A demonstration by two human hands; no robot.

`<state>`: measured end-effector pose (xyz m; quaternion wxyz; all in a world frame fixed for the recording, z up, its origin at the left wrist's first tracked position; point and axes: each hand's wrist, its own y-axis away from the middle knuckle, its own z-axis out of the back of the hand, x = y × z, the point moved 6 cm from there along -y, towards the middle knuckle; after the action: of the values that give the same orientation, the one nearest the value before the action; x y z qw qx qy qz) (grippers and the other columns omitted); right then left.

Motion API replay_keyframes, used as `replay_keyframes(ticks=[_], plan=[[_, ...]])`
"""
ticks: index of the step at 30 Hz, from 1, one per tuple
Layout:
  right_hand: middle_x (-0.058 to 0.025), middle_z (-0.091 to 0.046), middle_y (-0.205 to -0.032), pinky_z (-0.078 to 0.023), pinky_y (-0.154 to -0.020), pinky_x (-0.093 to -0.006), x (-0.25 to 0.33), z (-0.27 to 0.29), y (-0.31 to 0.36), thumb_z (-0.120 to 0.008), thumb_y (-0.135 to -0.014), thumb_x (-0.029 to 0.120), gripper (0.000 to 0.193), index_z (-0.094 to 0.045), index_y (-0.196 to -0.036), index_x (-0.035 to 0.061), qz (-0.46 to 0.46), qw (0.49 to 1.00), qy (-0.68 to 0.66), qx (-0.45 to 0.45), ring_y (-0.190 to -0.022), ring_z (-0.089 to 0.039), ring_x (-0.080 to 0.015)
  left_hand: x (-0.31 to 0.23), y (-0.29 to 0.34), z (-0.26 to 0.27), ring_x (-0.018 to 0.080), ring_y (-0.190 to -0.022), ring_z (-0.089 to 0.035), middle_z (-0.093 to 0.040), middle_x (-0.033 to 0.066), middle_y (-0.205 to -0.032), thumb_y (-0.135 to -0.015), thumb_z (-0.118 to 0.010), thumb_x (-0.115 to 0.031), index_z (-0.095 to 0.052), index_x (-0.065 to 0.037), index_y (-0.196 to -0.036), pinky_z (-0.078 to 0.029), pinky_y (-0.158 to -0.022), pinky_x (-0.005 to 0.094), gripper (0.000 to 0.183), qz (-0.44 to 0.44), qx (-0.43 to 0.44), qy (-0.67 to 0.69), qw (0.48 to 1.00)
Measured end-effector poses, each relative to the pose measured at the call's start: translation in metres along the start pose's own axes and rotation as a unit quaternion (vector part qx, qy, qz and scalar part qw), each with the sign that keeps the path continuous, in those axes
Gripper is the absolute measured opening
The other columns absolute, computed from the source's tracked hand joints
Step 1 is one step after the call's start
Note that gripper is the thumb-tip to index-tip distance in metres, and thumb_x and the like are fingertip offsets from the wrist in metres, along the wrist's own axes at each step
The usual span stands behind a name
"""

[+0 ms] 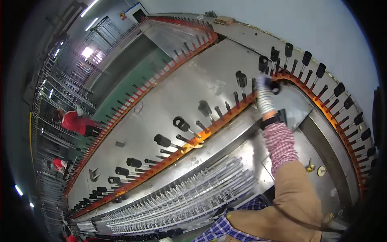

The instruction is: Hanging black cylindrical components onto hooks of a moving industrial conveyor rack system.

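My right hand (pixel 264 86), in a white glove with a grey ribbed cuff, reaches to the bend of the orange conveyor rail (pixel 238 109). It is smeared by motion, but its fingers close around a black hollow, cup-shaped part (pixel 275 87). Similar black cup-shaped parts (pixel 241 78) stand on upright posts along the rail, with bare dark posts (pixel 236 99) between them. At the lower edge shows a white ribbed bit of glove (pixel 165 239), perhaps that of my left hand; its fingers are hidden.
Metal racks with rows of prongs (pixel 177 197) lie along the near side of the rail. A metal table (pixel 189 92) fills the loop's middle. Brass-coloured pieces (pixel 310 167) rest at the right. A person in red (pixel 76 122) works across the line at the left, by hanging racks.
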<state>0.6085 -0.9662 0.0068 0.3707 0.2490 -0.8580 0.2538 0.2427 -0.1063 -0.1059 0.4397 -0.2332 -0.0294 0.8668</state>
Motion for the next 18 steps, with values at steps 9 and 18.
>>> replay_keyframes(ticks=[9,18], plan=[[-0.0098,-0.061,-0.081,-0.043,-0.068,-0.0309,-0.015,0.091,-0.083,-0.054,-0.078,0.026,0.029,-0.056,-0.095,0.0024,0.078,0.878,0.472,-0.021,-0.073,-0.057,-0.0202,0.005,-0.007,0.003,0.0150,-0.058,-0.045,-0.047,-0.0014,-0.067,-0.081,-0.038,-0.031,-0.051,-0.014,-0.090,-0.037,-0.056,0.0324,0.023,0.005,0.044,0.122,0.992],[-0.0141,-0.061,-0.081,-0.043,-0.067,-0.0322,-0.027,0.055,-0.031,-0.056,-0.077,0.021,0.022,-0.058,-0.087,0.0011,0.191,0.893,0.404,-0.048,-0.075,-0.056,-0.0284,0.043,0.005,-0.011,0.0112,-0.051,-0.039,-0.040,-0.0054,-0.061,-0.081,-0.036,-0.039,-0.049,-0.018,-0.087,-0.035,-0.052,0.0313,0.025,-0.016,0.068,0.458,0.886]])
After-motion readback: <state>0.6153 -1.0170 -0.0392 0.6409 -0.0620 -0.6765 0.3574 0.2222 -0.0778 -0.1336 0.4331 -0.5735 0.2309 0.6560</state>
